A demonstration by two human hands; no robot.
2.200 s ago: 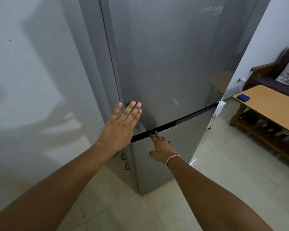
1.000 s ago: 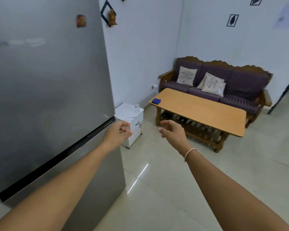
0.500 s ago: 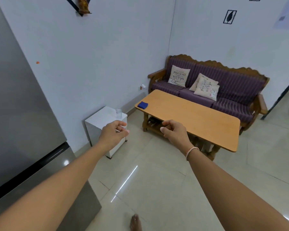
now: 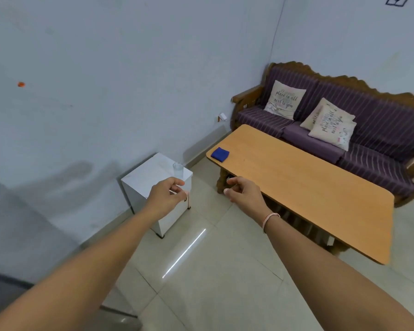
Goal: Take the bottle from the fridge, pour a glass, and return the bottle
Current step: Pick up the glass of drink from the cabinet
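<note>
A small clear glass (image 4: pixel 178 168) stands on the far right corner of a low white cabinet (image 4: pixel 148 177) against the wall. My left hand (image 4: pixel 165 197) hovers in front of that cabinet, its fingers curled in with nothing in them. My right hand (image 4: pixel 244 192) is held out beside it, fingers also loosely curled and empty, in front of the wooden table's near corner. Only a grey sliver of the fridge (image 4: pixel 0 235) shows at the left edge. No bottle is in view.
A long wooden coffee table (image 4: pixel 308 187) stands on the right with a folded blue cloth (image 4: pixel 220 154) on its near end. Behind it is a purple striped sofa (image 4: pixel 368 130) with cushions. Pale tiled floor (image 4: pixel 213 283) stretches between me and the cabinet.
The view has swung right, away from the fridge front where both hands rested, toward the white cabinet and table. Both hands left the fridge and now hang curled in the air.
</note>
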